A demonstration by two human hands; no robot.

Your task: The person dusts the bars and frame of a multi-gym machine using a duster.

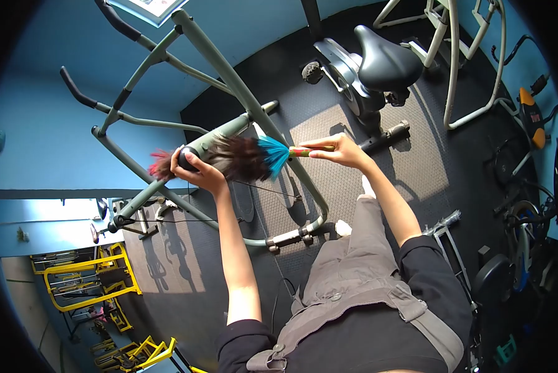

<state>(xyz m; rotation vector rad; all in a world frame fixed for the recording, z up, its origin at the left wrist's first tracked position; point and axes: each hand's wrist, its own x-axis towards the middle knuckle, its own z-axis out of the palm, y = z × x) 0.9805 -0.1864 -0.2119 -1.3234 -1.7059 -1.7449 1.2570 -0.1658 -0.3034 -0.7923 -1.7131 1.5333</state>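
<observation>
My right hand (341, 153) is closed around the short handle of a feather duster (238, 153). Its feathers are turquoise near the handle, dark brown along the middle and pinkish red at the far tip. They lie across the grey-green tube frame (220, 59) of an exercise machine. My left hand (199, 173) is wrapped round a black rounded knob (188, 158) on that machine, with the reddish feathers just beside and behind the fingers. The feathers hide part of the frame under them.
An exercise bike with a black saddle (388, 59) stands ahead to the right. White tube frames (453, 68) rise at the far right. Yellow-framed equipment (92, 273) is at the left. A black wheel-like disc (495, 278) lies at the right.
</observation>
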